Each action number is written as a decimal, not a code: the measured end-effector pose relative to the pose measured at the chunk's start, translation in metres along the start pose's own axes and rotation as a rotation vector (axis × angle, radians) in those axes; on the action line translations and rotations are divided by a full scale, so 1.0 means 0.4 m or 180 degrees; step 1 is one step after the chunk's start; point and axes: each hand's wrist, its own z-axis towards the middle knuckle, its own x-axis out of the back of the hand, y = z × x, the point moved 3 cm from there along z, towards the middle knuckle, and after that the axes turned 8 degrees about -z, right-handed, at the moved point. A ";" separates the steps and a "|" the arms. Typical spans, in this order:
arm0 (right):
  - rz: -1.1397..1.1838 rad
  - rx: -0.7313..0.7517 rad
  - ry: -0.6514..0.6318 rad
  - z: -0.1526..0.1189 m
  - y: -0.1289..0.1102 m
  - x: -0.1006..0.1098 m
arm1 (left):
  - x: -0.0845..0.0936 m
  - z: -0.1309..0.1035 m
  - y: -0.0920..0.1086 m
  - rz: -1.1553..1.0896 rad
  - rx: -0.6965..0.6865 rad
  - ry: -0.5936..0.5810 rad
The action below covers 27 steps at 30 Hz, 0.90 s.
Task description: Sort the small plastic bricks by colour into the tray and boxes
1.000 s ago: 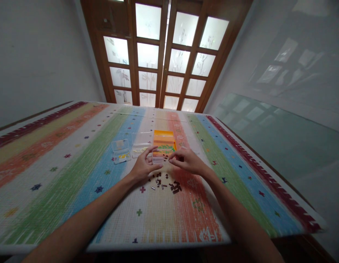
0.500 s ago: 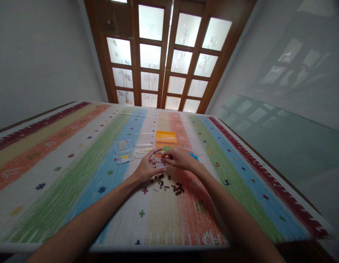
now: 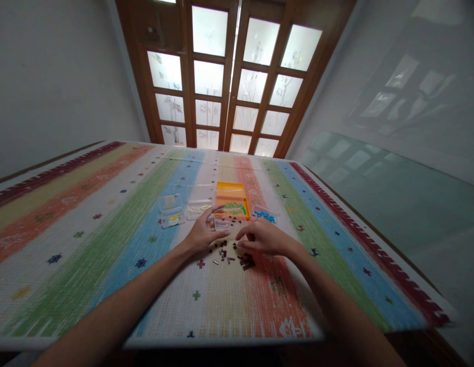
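My left hand (image 3: 205,230) is closed around the left side of a small clear plastic box (image 3: 217,220), holding it slightly tilted. A few small dark brown pieces (image 3: 232,222) lie inside. My right hand (image 3: 263,237) hovers low over the cloth to the right of the box. Its thumb and index finger are slightly apart beside a small brown piece (image 3: 234,245), and nothing shows between them. More loose brown pieces (image 3: 223,252) are scattered in front of the box, with a denser heap (image 3: 247,261) below my right hand.
Behind the box stands an open orange case (image 3: 229,188) with green pieces (image 3: 235,208). Clear boxes hold blue pieces (image 3: 264,216) on the right, and pale pieces (image 3: 199,209) and yellow pieces (image 3: 174,218) on the left. A striped cloth (image 3: 118,255) covers the table.
My right hand has moved from above the clear box down and right to the loose brown pieces. Brown pieces inside the box are now visible. My left hand stays on the box.
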 end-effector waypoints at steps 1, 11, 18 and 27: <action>-0.0065 -0.0017 0.0008 -0.001 0.000 -0.014 | 0.000 0.000 0.001 0.0015 -0.0019 0.0014; -0.0029 -0.0066 -0.0075 0.002 0.014 -0.093 | 0.009 0.003 0.001 0.0168 -0.0064 0.0078; -0.0293 -0.0043 -0.0142 0.000 0.010 -0.100 | 0.006 0.002 0.006 0.0245 -0.0071 0.0032; -0.0272 -0.0120 -0.0250 -0.002 0.003 -0.070 | 0.005 0.000 0.013 0.0207 -0.0037 0.0093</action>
